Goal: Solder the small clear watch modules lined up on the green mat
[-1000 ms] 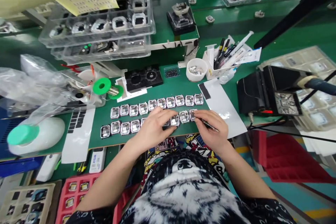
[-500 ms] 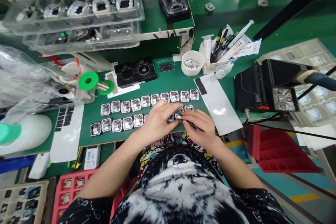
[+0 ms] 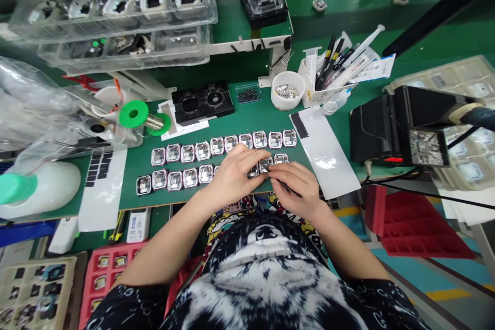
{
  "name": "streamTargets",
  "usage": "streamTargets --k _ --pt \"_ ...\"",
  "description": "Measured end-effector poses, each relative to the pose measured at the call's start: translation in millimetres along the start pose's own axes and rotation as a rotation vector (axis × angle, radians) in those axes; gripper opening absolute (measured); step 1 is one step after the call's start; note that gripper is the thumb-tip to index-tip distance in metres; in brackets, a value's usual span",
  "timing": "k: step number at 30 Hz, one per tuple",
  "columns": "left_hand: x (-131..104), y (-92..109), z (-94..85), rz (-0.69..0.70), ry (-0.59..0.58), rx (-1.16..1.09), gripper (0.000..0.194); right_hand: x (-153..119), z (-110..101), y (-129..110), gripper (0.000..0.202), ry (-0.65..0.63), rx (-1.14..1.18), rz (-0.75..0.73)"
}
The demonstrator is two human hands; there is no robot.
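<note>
Both hands have closed in on each other along the near row since the picture a second ago: the right hand (image 3: 296,185) has left the row's rightmost case and come one place left, and the left hand (image 3: 232,175) has come closer to it from the other side. The fingertips now meet around the second silver-and-pink square case (image 3: 265,163) from the right, a small open shell with metallic innards, lying on the green tabletop (image 3: 232,122).

The right thumb and index finger are pinched shut on a slim dark tool (image 3: 296,193), its rear part slanting back under the palm and its front end at the case. The left thumb and index finger stand a little apart, at the near and far sides of that case; whether they grip it cannot be told. The left palm covers part of the near row.

Just right of the fingertips sits the rightmost case (image 3: 281,158), now uncovered. Beyond the fingers runs the far row of matching cases (image 3: 260,139), and farther off stand a round white bowl of small metal parts (image 3: 285,101) and a white box of pens and syringes (image 3: 319,98). Right of the right hand lies a glossy white sheet with black strips (image 3: 328,157).
</note>
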State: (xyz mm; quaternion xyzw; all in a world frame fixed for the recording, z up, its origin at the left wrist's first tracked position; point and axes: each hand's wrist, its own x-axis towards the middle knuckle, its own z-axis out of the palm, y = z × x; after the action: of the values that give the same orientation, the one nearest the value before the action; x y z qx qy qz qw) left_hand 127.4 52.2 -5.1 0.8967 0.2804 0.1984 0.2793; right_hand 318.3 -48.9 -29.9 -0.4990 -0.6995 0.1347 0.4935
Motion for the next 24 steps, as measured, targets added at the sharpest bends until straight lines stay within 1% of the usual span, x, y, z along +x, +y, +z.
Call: streamTargets --k 3,9,13,18,21,24 --pt "0.2 0.2 -0.5 0.002 -0.004 0.005 0.040 -1.3 0.1 0.5 0.032 0.003 -0.001 -0.008" --pt "0.7 0.2 -1.0 0.005 -0.002 0.004 0.040 -4.5 -0.1 3.9 0.039 -0.033 -0.025 -0.043" --pt "0.6 -1.7 -0.3 -0.003 -0.018 -0.004 0.041 -4.1 -3.1 4.4 0.042 -0.091 -0.086 -0.105" --pt "1.9 0.9 -1.2 -0.010 -0.016 -0.008 0.040 -7.4 -5.8 2.2 0.048 -0.121 -0.137 -0.168" --pt "3.3 3.7 -3.0 -0.017 -0.044 -0.006 0.041 -13.2 -4.1 4.5 0.055 -0.110 -0.151 -0.203" --pt "5.3 3.3 -4.2 -0.018 -0.054 0.003 0.041 -17.5 0.1 11.5 0.058 -0.078 -0.154 -0.224"
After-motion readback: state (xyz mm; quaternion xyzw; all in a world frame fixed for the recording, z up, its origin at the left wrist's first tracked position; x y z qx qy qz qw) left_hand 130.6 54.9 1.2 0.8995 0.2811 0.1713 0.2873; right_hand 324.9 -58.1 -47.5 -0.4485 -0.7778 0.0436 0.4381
